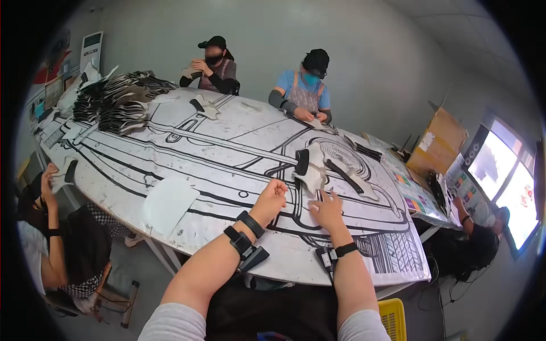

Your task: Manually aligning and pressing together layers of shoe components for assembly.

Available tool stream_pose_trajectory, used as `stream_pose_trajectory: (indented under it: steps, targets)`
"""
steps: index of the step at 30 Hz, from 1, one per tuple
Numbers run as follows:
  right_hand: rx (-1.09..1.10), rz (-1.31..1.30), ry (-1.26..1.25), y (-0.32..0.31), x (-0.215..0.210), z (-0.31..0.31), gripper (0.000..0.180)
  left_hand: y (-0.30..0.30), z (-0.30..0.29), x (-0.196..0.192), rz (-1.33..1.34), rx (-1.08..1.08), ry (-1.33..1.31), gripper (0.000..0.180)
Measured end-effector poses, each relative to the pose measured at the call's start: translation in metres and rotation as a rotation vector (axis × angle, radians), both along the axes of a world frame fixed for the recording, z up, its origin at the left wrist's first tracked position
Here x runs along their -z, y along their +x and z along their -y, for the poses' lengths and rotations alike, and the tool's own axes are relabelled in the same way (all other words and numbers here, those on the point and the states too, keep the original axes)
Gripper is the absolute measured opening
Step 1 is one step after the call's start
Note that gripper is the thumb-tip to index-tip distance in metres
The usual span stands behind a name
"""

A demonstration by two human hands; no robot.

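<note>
My left hand [270,203] is raised over the table, just left of a cream, curved flat piece with a black band [310,173]. Its fingers are curled together, and whatever they may hold is hidden. My right hand [327,210] reaches to the lower end of that piece with its fingers apart; fingertips are at or very near its edge. Right of it lies a second cream piece with a long black strip [348,177]. Both rest flat on the white table top [227,170], which carries black line drawing.
A large pile of cream and dark pieces [122,102] covers the table's far left. Two people sit across, each handling a piece; another sits at left with one. A white sheet [169,204] lies left of my arms. A cardboard box [438,142] and a yellow basket [392,319] are at right.
</note>
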State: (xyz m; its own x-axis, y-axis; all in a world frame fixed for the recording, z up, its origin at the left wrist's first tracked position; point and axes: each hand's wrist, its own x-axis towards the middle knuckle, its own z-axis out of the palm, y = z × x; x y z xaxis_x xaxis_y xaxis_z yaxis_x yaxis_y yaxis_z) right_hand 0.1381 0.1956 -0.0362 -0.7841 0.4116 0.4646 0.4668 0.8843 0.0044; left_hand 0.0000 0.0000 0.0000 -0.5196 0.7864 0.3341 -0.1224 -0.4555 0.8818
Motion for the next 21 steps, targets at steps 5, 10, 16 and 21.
stream_pose_trajectory:
  steps: [5,10,16,21]
  targets:
    - [0.011,0.163,0.134,-0.026,-0.005,0.015,0.044,-0.008,0.008,0.007,-0.089,-0.015,-0.078,0.023]
    - [-0.066,0.095,0.182,-0.027,-0.022,0.014,0.031,-0.01,0.003,0.007,-0.064,-0.053,-0.091,0.02]
    - [-0.479,-0.597,0.176,-0.007,-0.058,0.081,0.01,-0.024,0.0,0.013,-0.027,-0.214,-0.283,0.02]
    - [-0.631,-0.695,0.095,0.022,-0.078,0.102,0.011,-0.022,0.007,0.003,0.212,0.186,-0.524,0.042]
